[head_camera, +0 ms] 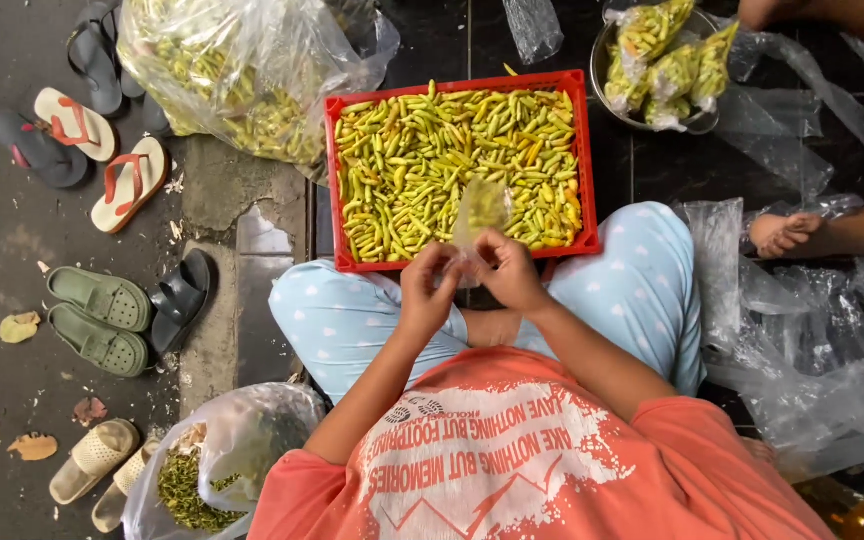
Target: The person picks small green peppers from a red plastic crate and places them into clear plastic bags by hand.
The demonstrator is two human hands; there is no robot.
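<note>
I sit cross-legged in front of a red plastic crate (582,150) filled with yellow-green chillies (432,150). My left hand (429,288) and my right hand (509,272) meet over the crate's near edge. Together they pinch a small clear plastic bag (480,208) that stands up between them, with a few chillies inside it. Both hands grip the lower part of the bag, fingers closed on the plastic.
A big clear sack of chillies (242,70) lies at the far left. A metal bowl (607,60) holds filled small bags. Loose plastic bags (812,380) pile at the right by another person's foot (784,233). Sandals (102,310) lie at the left, and a bag of stems (212,470) is beside me.
</note>
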